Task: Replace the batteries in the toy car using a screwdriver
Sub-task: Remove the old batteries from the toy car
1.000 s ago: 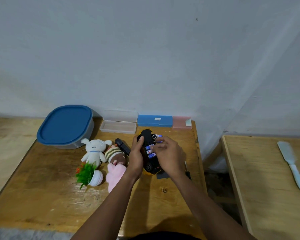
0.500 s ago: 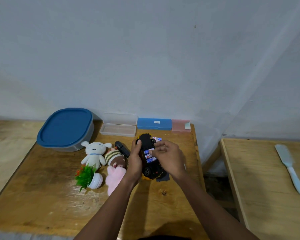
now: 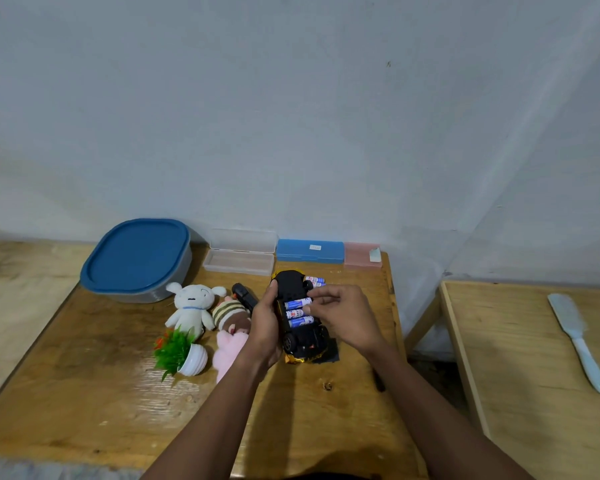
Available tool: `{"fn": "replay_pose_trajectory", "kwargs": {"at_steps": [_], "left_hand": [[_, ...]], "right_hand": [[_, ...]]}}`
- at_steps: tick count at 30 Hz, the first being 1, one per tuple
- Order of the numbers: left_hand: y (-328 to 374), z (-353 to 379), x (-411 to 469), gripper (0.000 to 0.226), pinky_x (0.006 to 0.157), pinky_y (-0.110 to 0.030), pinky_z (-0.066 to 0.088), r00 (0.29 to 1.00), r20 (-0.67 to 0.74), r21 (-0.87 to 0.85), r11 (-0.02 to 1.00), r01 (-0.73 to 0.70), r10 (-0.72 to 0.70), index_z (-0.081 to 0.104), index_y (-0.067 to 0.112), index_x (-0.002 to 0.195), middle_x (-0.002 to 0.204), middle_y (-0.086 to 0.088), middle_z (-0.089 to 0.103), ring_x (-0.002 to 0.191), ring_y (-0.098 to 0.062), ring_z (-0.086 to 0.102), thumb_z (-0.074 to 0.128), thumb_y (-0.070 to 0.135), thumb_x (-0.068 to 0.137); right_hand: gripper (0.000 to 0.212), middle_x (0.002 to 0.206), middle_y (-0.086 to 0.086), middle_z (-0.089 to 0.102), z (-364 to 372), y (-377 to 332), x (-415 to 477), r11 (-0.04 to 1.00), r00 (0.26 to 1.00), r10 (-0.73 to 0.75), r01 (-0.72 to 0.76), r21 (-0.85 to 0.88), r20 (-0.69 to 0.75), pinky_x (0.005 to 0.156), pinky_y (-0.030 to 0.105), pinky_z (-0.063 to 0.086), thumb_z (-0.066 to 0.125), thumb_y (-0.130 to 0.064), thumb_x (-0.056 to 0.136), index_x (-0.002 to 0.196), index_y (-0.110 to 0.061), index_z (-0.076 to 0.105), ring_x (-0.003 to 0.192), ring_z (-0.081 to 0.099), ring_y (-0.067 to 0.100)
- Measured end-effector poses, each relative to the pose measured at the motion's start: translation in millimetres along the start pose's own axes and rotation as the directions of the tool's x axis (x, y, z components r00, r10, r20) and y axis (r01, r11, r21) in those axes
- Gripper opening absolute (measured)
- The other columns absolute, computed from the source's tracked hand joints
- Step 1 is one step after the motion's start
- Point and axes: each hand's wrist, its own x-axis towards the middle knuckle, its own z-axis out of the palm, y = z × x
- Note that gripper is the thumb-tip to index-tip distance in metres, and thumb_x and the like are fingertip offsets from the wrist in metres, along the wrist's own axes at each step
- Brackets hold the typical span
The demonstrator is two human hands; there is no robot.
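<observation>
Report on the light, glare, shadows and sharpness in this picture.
Head view: light soft and even; glare sheens the table beside the plant pot; a dim shadow lies on the near side of the toy car; print on its batteries is unreadable.

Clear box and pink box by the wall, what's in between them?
The blue box sits between the clear box and the pink box, in a row along the wall. The head view shows it.

Wooden table [image 3: 118, 393], blue-lidded tub [image 3: 136, 258], three cases [image 3: 309, 251] (clear one open), plush toys [image 3: 189, 306], tipped plant pot [image 3: 193, 360], loose batteries [image 3: 315, 280]
</observation>
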Motion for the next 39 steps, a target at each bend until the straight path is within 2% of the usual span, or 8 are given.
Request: {"fn": "replay_pose_trajectory", "kwargs": {"at_steps": [7, 9, 12, 17, 20, 25, 31, 39], "left_hand": [[-1.0, -0.7, -4.8, 0.058, 0.084, -0.044, 0.056, 0.999, 0.023, 0.008, 0.999, 0.036, -0.036, 0.069, 0.008, 0.115, 0.105, -0.017, 0.075, 0.089, -0.03, 0.073, 0.031, 0.05, 0.104], [0.2, -0.3, -5.6, 0.058, 0.089, -0.045, 0.054, 0.999, 0.023, -0.005, 0.999, 0.037, -0.037, 0.068, 0.008, 0.118, 0.109, -0.019, 0.073, 0.093, -0.031, 0.071, 0.032, 0.05, 0.103], [-1.5, -1.7, -4.5, 0.055, 0.078, -0.039, 0.058, 1.0, 0.008, 0.006, 1.0, 0.017, -0.017, 0.068, 0.01, 0.117, 0.101, -0.015, 0.075, 0.087, -0.028, 0.071, 0.031, 0.049, 0.104], [-6.0, -6.6, -4.0, 0.055, 0.078, -0.038, 0.059, 1.0, -0.013, 0.045, 0.999, -0.014, 0.014, 0.066, 0.01, 0.125, 0.107, -0.015, 0.075, 0.089, -0.027, 0.072, 0.032, 0.048, 0.105], [-6.9, -7.1, -3.6, 0.055, 0.085, -0.042, 0.058, 0.999, -0.028, 0.046, 0.999, -0.028, 0.029, 0.062, 0.009, 0.131, 0.122, -0.021, 0.069, 0.105, -0.033, 0.069, 0.034, 0.048, 0.104], [-9.0, -7.1, 1.3, 0.052, 0.082, -0.039, 0.057, 0.992, -0.083, 0.086, 0.992, -0.09, 0.097, 0.052, 0.009, 0.141, 0.134, -0.023, 0.061, 0.12, -0.036, 0.063, 0.041, 0.044, 0.103], [-10.5, -16.8, 1.2, 0.047, 0.097, -0.046, 0.053, 0.987, -0.085, 0.187, 0.975, -0.12, 0.137, 0.054, 0.009, 0.137, 0.131, -0.023, 0.062, 0.12, -0.038, 0.061, 0.044, 0.041, 0.103], [-15.2, -16.9, -4.7, 0.039, 0.097, -0.043, 0.053, 0.984, -0.047, 0.206, 0.966, -0.159, 0.172, 0.057, 0.013, 0.133, 0.126, -0.019, 0.066, 0.115, -0.031, 0.065, 0.043, 0.037, 0.105]], "right_hand": [[0.016, 0.082, 0.001, 0.075, -6.0, 3.0, -2.1, 0.995, 0.995, -0.086, 0.088, -0.042, 0.055, 0.071, 0.041, 0.061, 0.081, -0.019, 0.081, 0.096, -0.018, 0.074, 0.076, 0.072, 0.016], [0.013, 0.076, -0.003, 0.074, -6.1, 1.8, -4.8, 0.994, 0.993, -0.105, 0.103, 0.037, 0.052, 0.067, 0.032, 0.059, 0.078, -0.016, 0.084, 0.096, -0.016, 0.073, 0.074, 0.072, 0.011], [0.011, 0.086, 0.001, 0.075, -4.0, -3.2, -8.7, 0.975, 0.992, -0.129, 0.13, 0.182, -0.018, 0.067, 0.022, 0.054, 0.075, -0.013, 0.086, 0.097, -0.014, 0.074, 0.077, 0.069, 0.008], [0.014, 0.099, 0.006, 0.075, -1.6, -14.7, -11.7, 0.921, 0.997, 0.041, -0.01, 0.389, -0.069, 0.074, 0.028, 0.059, 0.061, -0.012, 0.096, 0.103, -0.013, 0.074, 0.085, 0.072, 0.019], [0.017, 0.093, -0.004, 0.07, 1.3, -18.8, -13.8, 0.966, 0.994, 0.108, -0.109, 0.233, 0.019, 0.066, 0.024, 0.051, 0.056, -0.017, 0.097, 0.098, -0.013, 0.072, 0.075, 0.064, 0.009], [0.015, 0.092, -0.02, 0.067, 15.8, -7.6, -15.8, 0.964, 0.998, -0.025, 0.042, -0.264, 0.065, 0.073, 0.027, 0.056, 0.075, -0.038, 0.082, 0.094, -0.029, 0.075, 0.084, 0.063, -0.001], [0.023, 0.098, -0.015, 0.075, 20.0, -8.3, -19.2, 0.899, 0.991, -0.11, 0.134, -0.416, 0.081, 0.074, 0.033, 0.059, 0.072, -0.043, 0.08, 0.099, -0.031, 0.079, 0.087, 0.066, 0.002], [0.027, 0.08, -0.016, 0.074, 27.1, -12.1, -24.3, 0.847, 0.985, -0.168, 0.165, -0.505, 0.04, 0.065, 0.032, 0.057, 0.064, -0.047, 0.069, 0.085, -0.034, 0.08, 0.074, 0.064, 0.005]]}}
